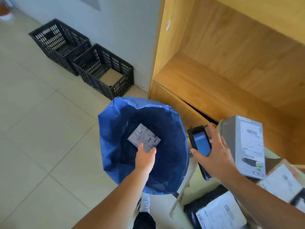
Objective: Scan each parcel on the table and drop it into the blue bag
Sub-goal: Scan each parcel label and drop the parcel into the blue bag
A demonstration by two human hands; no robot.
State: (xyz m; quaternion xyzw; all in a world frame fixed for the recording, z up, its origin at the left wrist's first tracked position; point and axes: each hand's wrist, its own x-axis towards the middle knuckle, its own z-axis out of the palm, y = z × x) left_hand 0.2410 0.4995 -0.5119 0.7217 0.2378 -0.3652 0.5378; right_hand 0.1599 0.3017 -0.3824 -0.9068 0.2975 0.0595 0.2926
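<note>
I have one view only, from the head camera, wide-angle, looking steeply down and forward. It sits close above both forearms, with the bag (143,146) centred below.

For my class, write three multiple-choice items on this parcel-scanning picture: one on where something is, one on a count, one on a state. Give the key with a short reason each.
1. Where is the small grey parcel?
A. on the shelf
B. inside the blue bag
C. in a crate

2. How many black plastic crates stand by the wall?
A. one
B. two
C. four

3. What is the right hand doing?
A. holding the handheld scanner, screen lit
B. resting empty
C. lifting the grey box

Key: 1 B, it shows within the bag's opening, beyond the open left hand. 2 B, two sit side by side. 3 A, fingers wrap the scanner.
</note>
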